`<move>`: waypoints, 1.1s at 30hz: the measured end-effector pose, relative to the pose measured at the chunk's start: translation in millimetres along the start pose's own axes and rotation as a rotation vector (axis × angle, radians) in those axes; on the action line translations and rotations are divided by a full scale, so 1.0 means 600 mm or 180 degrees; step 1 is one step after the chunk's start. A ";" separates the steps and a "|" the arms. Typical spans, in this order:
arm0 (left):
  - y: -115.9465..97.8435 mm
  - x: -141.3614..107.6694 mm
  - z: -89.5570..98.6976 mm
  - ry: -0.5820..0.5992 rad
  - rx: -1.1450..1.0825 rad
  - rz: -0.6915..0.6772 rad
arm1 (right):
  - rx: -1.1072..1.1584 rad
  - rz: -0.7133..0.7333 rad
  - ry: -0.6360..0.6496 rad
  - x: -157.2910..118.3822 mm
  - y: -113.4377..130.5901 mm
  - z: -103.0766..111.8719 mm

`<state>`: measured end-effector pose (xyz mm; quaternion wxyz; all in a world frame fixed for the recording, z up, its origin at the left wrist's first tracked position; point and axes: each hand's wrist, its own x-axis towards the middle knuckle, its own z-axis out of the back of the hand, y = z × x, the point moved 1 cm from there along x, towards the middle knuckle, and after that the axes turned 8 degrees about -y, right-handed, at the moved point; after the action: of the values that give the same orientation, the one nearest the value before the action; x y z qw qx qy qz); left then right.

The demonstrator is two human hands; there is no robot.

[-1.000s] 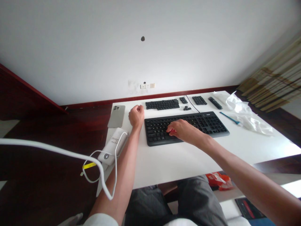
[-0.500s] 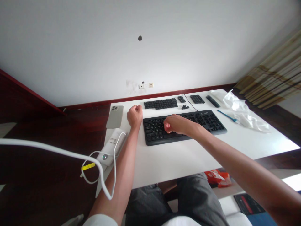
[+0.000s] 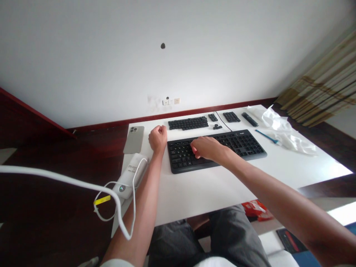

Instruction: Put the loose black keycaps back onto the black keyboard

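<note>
A black keyboard [image 3: 178,168] lies on the white table [image 3: 194,196], and dark keys are missing over part of its surface. My right hand [image 3: 205,147] is over its left half with the fingers curled down; whatever the fingertips hold is hidden. Just left of the keyboard, my left hand [image 3: 158,138] rests closed, its fingers folded in and their contents not visible. Behind the keyboard lie a block of black keycaps [image 3: 188,123], a smaller group [image 3: 213,117], a few loose keycaps [image 3: 217,127] and a number-pad group [image 3: 231,117].
A phone [image 3: 134,139] and a white power bank [image 3: 130,174] with a looping white cable [image 3: 69,178] are at the left. To the right lie a black remote-like object [image 3: 249,119], a blue brush [image 3: 267,136] and crumpled clear plastic [image 3: 289,133]. The wall stands behind.
The whole view has shifted slightly, moving the table a little left in the picture. Both hands keep about the same places and poses beside and over the keyboard.
</note>
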<state>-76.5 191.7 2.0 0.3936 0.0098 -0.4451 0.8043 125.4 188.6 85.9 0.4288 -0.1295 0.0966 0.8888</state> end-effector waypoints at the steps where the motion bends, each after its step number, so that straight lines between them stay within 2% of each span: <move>1: 0.000 0.000 -0.001 -0.0009 -0.0011 0.0003 | 0.0008 0.0013 -0.0020 0.001 -0.002 -0.002; 10: 0.000 0.002 -0.001 -0.0003 0.0058 0.0035 | 0.0209 0.0113 -0.0191 -0.007 -0.025 -0.005; 19: -0.001 0.002 0.000 0.0038 0.0073 0.0062 | 0.0154 0.0087 -0.0309 -0.009 -0.019 -0.001; 23: -0.002 0.001 0.002 0.0045 0.0046 0.0072 | 0.0513 0.0224 -0.0280 0.002 -0.037 0.005; 25: -0.001 0.001 0.003 0.0034 0.0023 0.0058 | 0.0728 0.0204 -0.0575 0.017 -0.052 0.006; 29: 0.000 0.002 0.002 0.0025 -0.0019 0.0060 | 0.0561 -0.0081 -0.1645 0.058 -0.075 -0.008; 33: -0.001 0.002 0.002 0.0024 0.0022 0.0112 | 0.0396 0.0103 -0.2105 0.093 -0.076 -0.033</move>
<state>-77.5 191.9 3.7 0.3811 0.0003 -0.4409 0.8126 131.1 252.0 47.0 0.4298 0.1938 0.0084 0.8818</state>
